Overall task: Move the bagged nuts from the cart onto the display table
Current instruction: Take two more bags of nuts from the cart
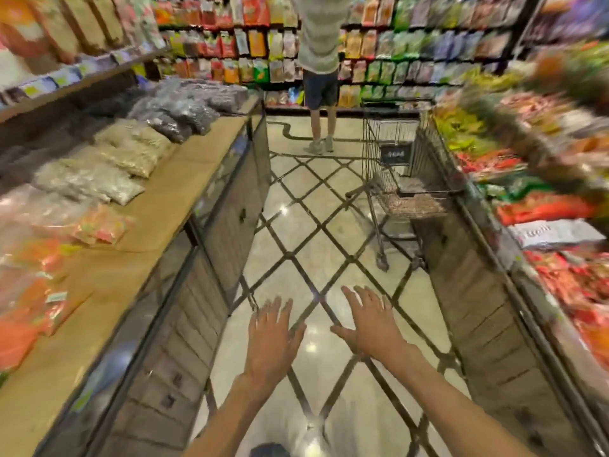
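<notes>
A wire shopping cart (400, 150) stands in the aisle ahead on the right, with bagged nuts (417, 201) lying low in its basket. The display table (184, 189) runs along the left, its brown top carrying clear bags of pale nuts (89, 181), more beige bags (131, 146) and dark bags (188, 107) farther back. My left hand (272, 338) and my right hand (370, 324) are stretched out over the floor, palms down, fingers spread, holding nothing. Both are well short of the cart.
A person (319, 70) stands at the far snack shelves, just left of the cart. A second display table (543, 225) of colourful packets lines the right side. Orange and pink packets (36, 291) lie on the near left table. Tiled floor (313, 232) lies between.
</notes>
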Demonstrator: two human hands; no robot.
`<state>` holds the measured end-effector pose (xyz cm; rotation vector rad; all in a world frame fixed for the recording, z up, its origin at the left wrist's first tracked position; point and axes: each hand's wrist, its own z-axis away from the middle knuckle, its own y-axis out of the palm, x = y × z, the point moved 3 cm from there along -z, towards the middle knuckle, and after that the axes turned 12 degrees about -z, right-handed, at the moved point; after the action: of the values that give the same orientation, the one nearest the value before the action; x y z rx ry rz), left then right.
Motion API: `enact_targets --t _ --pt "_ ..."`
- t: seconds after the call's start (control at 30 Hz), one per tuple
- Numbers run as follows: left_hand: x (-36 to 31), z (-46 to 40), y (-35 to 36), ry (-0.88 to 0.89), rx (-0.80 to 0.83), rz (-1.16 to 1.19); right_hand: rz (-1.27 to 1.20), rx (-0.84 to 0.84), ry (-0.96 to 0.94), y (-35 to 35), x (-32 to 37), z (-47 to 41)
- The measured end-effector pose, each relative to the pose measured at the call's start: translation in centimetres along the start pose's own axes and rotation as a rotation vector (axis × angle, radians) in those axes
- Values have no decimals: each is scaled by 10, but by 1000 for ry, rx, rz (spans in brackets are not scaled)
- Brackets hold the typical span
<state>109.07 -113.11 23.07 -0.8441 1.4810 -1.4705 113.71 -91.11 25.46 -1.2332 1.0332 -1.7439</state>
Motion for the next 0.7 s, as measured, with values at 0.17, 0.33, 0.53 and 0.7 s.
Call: enact_targets --t 0.17,0.33,0.53,0.7 --pt "-11 -127 14 97 -28 25 -33 -51 118 -27 -40 -94" --pt "-7 -264 10 168 57 17 -77 -73 189 -55 -64 -204" --pt "-7 -420 -21 226 39 8 -133 -92 274 -98 -77 -332" --pt "-25 -536 -31 294 54 -6 -198 -112 347 -130 -102 -428"
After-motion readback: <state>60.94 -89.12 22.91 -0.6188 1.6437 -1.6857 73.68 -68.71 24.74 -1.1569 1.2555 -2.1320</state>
